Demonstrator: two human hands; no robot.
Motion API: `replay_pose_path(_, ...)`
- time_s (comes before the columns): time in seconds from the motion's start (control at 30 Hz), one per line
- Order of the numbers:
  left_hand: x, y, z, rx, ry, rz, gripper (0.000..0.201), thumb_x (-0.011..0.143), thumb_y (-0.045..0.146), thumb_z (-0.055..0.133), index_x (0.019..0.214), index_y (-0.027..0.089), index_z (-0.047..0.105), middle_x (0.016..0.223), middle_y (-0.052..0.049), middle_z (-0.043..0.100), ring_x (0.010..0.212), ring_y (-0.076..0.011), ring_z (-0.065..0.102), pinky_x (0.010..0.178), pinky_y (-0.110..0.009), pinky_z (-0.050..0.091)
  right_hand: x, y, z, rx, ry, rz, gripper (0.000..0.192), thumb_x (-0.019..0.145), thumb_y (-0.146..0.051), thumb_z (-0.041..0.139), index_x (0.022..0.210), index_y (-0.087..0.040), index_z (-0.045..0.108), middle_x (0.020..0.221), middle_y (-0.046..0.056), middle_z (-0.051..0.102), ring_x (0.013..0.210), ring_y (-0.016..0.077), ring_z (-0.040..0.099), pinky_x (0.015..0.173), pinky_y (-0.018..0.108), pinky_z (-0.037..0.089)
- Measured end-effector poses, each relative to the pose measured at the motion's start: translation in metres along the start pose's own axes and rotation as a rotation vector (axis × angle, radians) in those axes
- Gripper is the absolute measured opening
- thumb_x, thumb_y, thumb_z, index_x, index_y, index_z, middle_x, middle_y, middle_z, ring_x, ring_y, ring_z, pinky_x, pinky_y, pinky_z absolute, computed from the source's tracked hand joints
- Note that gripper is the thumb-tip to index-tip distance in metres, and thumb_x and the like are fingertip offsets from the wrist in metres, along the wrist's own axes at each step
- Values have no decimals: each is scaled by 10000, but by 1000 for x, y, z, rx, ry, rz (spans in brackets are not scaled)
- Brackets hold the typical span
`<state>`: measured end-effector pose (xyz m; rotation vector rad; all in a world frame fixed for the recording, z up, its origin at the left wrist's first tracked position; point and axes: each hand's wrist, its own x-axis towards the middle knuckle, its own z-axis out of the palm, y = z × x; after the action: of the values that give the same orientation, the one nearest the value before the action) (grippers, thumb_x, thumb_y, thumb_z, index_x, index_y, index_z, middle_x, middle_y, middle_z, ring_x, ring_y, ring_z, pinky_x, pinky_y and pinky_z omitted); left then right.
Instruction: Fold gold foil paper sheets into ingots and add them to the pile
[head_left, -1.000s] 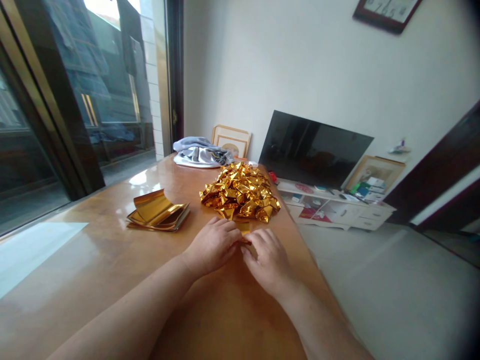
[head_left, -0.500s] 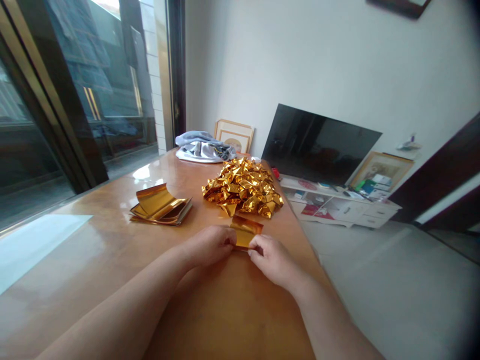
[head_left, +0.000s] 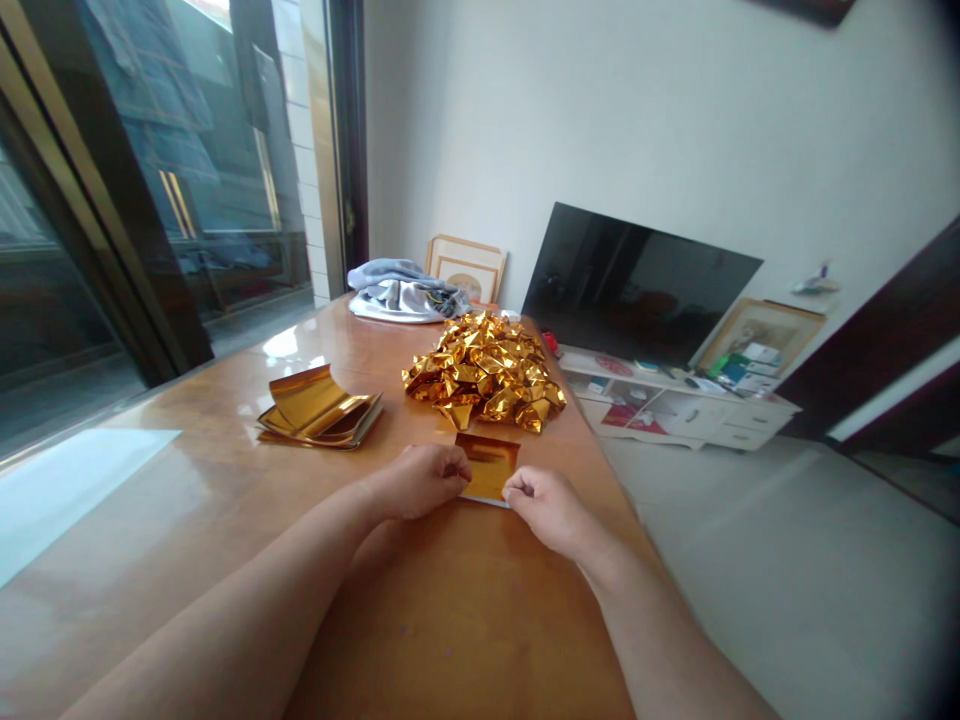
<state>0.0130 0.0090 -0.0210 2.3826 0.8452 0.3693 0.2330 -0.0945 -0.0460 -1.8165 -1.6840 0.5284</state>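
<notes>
Near the middle of the frame, a small shiny gold foil sheet (head_left: pixel 489 465) sits just above the brown wooden desk (head_left: pixel 450 620). Two bare hands hold it. The left hand (head_left: pixel 420 480) pinches the sheet's left edge with its fingers curled shut. The right hand (head_left: pixel 546 508) pinches the sheet's lower right corner with its thumb and first finger, and the other fingers are tucked in. Both arms come up from the bottom of the frame and lie over the desk.

Just above the sheet, a bit higher in the frame, is a big heap of folded shiny gold foil pieces (head_left: pixel 484 372). It rests on the desk near the right edge. To the left of the heap, well apart from the hands, lies a flat stack of gold foil sheets (head_left: pixel 319 412), and the top sheet curls up at one end. At the far end of the desk is a crumpled grey and white cloth (head_left: pixel 401 297), with a light wooden picture frame (head_left: pixel 466 270) leaning on the wall just behind it.

On the right side of the frame, a flat black television screen (head_left: pixel 637 290) stands on a low white cabinet (head_left: pixel 675 410). On the left is a big glass window with a dark frame (head_left: pixel 112 200).
</notes>
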Motion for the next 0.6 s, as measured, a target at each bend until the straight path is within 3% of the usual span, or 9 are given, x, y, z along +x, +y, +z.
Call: replay_pose_path(0.6,-1,3,-4,161,-45,-10,179,846,308,528,915,239,678,913,-8,725,823,-188,645,740,-275,420,-2,-1,1,-11,13,45,115,856,-314,592,818,-215,637,741,-8,676,643,137,577,548,229,334)
